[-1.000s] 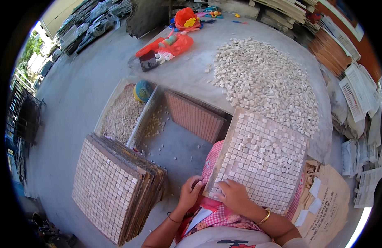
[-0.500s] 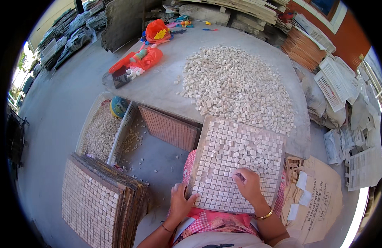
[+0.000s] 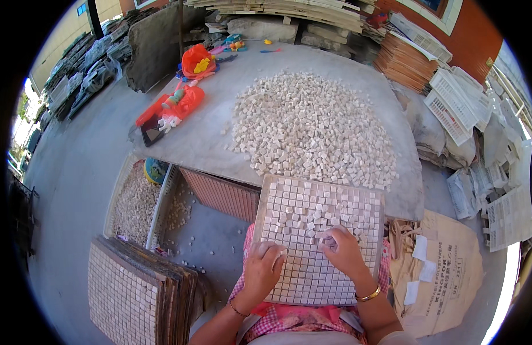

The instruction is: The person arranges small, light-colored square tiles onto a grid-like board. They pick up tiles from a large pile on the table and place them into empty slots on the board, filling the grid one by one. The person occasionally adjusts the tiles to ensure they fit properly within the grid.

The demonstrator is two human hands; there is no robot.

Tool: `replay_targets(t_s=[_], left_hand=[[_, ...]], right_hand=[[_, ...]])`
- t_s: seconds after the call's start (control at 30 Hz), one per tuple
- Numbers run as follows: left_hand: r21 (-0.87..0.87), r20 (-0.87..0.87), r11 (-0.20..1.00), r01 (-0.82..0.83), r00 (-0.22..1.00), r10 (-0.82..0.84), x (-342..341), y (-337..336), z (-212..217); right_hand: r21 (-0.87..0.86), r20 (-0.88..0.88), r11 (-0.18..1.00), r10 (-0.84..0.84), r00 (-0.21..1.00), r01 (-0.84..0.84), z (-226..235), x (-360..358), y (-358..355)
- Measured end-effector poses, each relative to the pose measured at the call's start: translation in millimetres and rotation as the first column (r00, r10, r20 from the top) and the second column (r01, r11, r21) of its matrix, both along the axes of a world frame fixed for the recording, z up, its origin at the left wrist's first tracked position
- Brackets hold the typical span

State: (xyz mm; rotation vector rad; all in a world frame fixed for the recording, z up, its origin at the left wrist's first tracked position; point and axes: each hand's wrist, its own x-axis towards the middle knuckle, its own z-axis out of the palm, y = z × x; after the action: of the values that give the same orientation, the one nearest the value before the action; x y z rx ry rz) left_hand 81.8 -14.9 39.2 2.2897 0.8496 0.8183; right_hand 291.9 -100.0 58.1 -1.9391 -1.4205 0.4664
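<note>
A square grid tray [image 3: 303,282] rests across my lap, its far edge by the table. Small pale stone mosaic tiles fill most of its cells. Loose tiles [image 3: 316,219] lie scattered on top, mainly in the middle and toward the right. My left hand [image 3: 262,273] is over the tray's left side, fingers curled and thumb drawn in near the tiles. Beside the loose tiles, my right hand [image 3: 343,253] is closed in a pinch with its fingertips low over the grid. Whatever either hand may hold is hidden by the fingers.
A heap of pale stone tiles [image 3: 312,126] covers much of the stone table [image 3: 214,144]. Red plastic bags [image 3: 188,100] and toys lie at its far left. Filled trays [image 3: 125,287] stand stacked at my left, near a white crate [image 3: 159,215] of chips. A paper sack [image 3: 450,276] lies right.
My left hand has left the tray's left edge and moved up over the grid, its fingers curling in. My right hand has shifted slightly toward the loose tiles. The view has tilted a little.
</note>
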Motion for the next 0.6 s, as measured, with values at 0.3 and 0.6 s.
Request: replay_targets(t_s=[0.3,0.6], left_hand=[[0.103,-0.137,0.953,0.286,0.953,-0.271,79,19,-8],[-0.095,0.009,0.982,0.164,0.986,-0.164,63,35,8]], right_hand=[[0.005,-0.536,0.998,-0.054,0.843,0.067,-5,20,-32],[-0.009,-0.977,1.000,-0.003,0.212,-0.025,-10,9,-19]])
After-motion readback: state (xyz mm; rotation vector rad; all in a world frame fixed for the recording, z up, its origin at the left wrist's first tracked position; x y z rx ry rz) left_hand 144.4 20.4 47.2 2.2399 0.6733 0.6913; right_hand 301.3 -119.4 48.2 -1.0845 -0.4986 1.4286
